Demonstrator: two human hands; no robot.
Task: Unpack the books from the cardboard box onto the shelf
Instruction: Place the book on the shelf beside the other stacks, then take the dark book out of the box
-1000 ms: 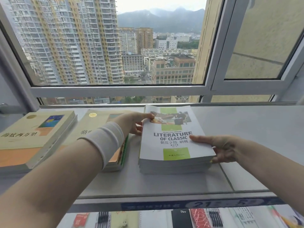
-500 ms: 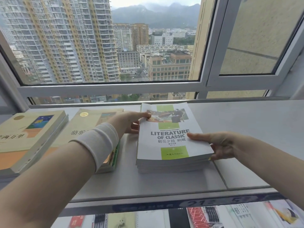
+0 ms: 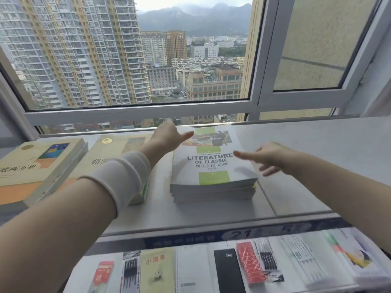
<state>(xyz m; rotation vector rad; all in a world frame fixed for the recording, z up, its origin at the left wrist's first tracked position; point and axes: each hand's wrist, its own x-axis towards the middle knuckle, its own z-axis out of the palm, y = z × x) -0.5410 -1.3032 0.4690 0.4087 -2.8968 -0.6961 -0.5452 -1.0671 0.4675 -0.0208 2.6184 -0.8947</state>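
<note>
A stack of white and green "Literature of Classic" books [image 3: 213, 172] lies flat on the grey top shelf [image 3: 306, 157] below the window. My left hand [image 3: 167, 137] is at the stack's far left corner, thumb stretched over the top cover, holding nothing. My right hand [image 3: 268, 158] hovers at the stack's right edge, fingers loose, index finger pointing over the cover. A white wristband sits on my left forearm. The cardboard box is out of view.
Two stacks of yellow books [image 3: 38, 166] [image 3: 118, 151] lie left of the white stack. A window frame [image 3: 135, 115] runs right behind the shelf. On the lower shelf [image 3: 190, 269] lie pens, a black diary and notebooks. Bare shelf stretches to the right.
Both hands have let go of the stack's sides and lifted slightly. The left hand moved toward the far corner, the right hand drew off the right edge. The stack stays put.
</note>
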